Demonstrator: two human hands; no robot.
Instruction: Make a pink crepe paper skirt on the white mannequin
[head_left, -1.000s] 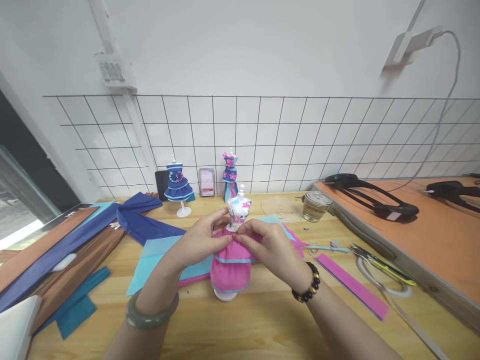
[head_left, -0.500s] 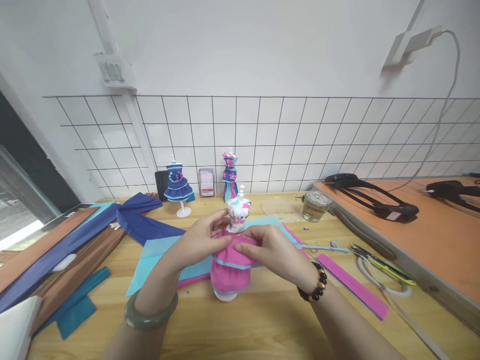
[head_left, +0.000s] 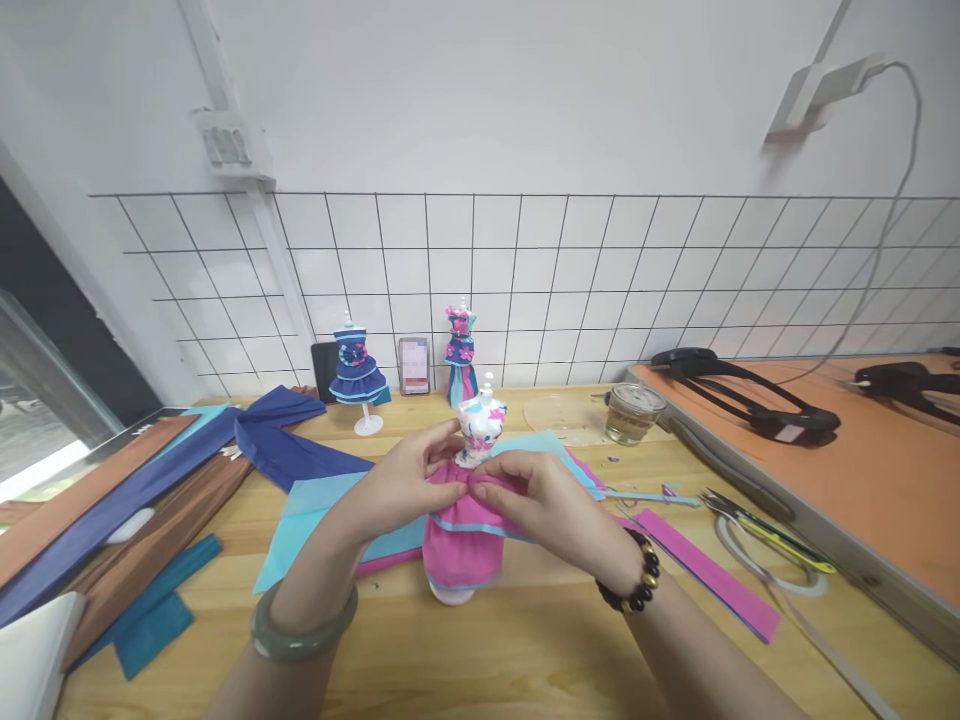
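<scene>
A small dress form [head_left: 481, 418] with a white, floral-printed bodice stands on the table before me. A pink fabric skirt [head_left: 463, 560] with a light blue hem hangs around it. Over that lies a pink ruffle strip [head_left: 480, 512], also edged in light blue. My left hand [head_left: 412, 470] is closed at the waist, its thumb pressing the ruffle and its other fingers partly hidden behind the form. From the right, my right hand [head_left: 551, 500] pinches a fold of the ruffle's upper edge near the front of the waist. Both thumbs are close together.
Light blue fabric sheets [head_left: 315, 515] lie behind my hands. At the back stand two dressed forms, one blue [head_left: 358, 375] and one pink-and-blue [head_left: 460, 350], plus a phone [head_left: 414, 365]. To the right are a glass [head_left: 632, 412], scissors [head_left: 772, 530] and a pink strip [head_left: 709, 575].
My right fingertips have moved slightly up and left along the waist, bunching the ruffle into a fold. The form's top has shifted a little right. My left hand has barely moved.
</scene>
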